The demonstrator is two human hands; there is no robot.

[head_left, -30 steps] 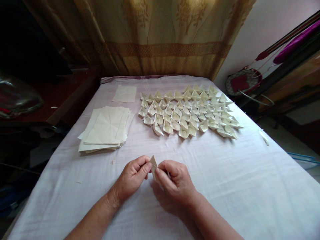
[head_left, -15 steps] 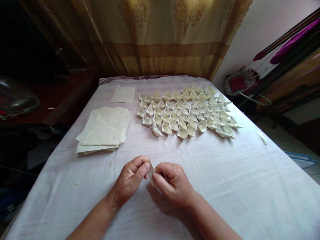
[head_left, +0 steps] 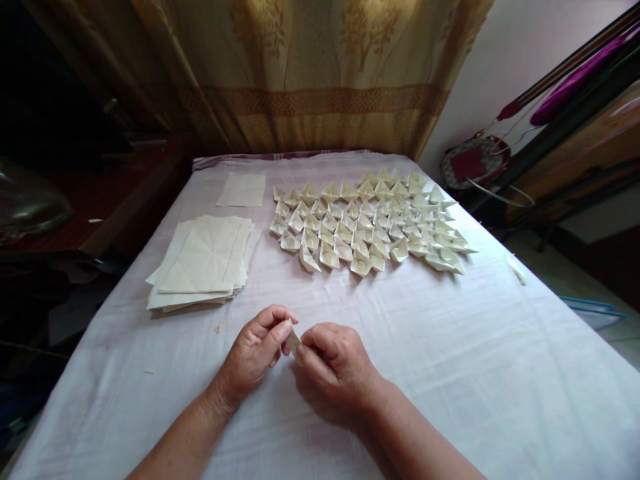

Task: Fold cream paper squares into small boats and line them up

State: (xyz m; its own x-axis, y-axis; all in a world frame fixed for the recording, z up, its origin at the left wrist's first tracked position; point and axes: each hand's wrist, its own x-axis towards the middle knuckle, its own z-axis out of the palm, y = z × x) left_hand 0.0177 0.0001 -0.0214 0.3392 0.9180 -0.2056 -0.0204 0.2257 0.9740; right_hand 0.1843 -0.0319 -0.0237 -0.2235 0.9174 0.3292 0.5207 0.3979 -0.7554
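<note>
A small folded piece of paper [head_left: 294,339], cream-coloured, is held between my two hands above the near middle of the table. My left hand [head_left: 257,343] pinches its upper left end between thumb and fingers. On the other side, my right hand [head_left: 337,360] grips the lower right end, thumb on top; its fingers partly hide the paper. Beyond my hands stand several rows of folded paper boats [head_left: 345,233] with pointed ends. To the left lies a stack of creased paper sheets [head_left: 200,257], and behind it a single sheet [head_left: 243,191].
A white cloth [head_left: 450,373] covers the table, with small paper scraps [head_left: 217,327] near the stack. A white strip [head_left: 516,270] lies by the right edge. Behind hangs a patterned curtain [head_left: 300,100]; a bag [head_left: 475,162] is off to the right, a dark red cabinet [head_left: 125,200] left.
The view has shifted slightly, so the table's contents sit a little further left. Both hands keep hold of the folded paper, which shows less between them; my left fingers have shifted on it.
</note>
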